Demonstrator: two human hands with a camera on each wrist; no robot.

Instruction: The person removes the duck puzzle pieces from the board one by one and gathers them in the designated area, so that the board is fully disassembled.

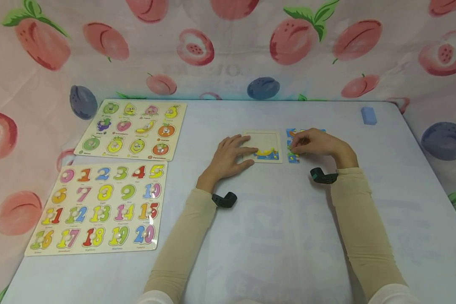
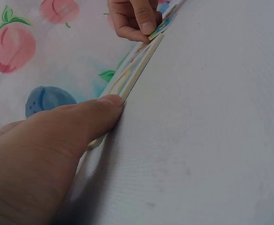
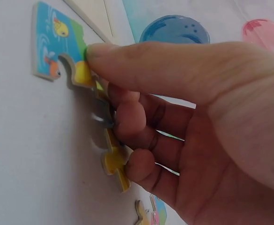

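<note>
A shallow wooden puzzle tray (image 1: 261, 134) has blue and yellow pieces (image 1: 267, 154) fitted along its bottom. My left hand (image 1: 231, 157) rests on its left side, fingers spread, the thumb (image 2: 111, 101) at the near edge in the left wrist view. Just right of the tray, my right hand (image 1: 319, 145) pinches a blue jigsaw piece (image 3: 48, 30) with a duck and a yellow part, thumb on its edge. More loose jigsaw pieces (image 1: 291, 134) lie around that hand, partly hidden by it; one yellow piece (image 3: 113, 160) shows below the fingers in the right wrist view.
On the left lie a fruit peg board (image 1: 133, 135) and, nearer, a number peg board (image 1: 110, 200). A small blue block (image 1: 368, 115) sits at the back right of the white-covered table (image 1: 273, 236). A fruit-print cloth (image 1: 228, 55) hangs behind.
</note>
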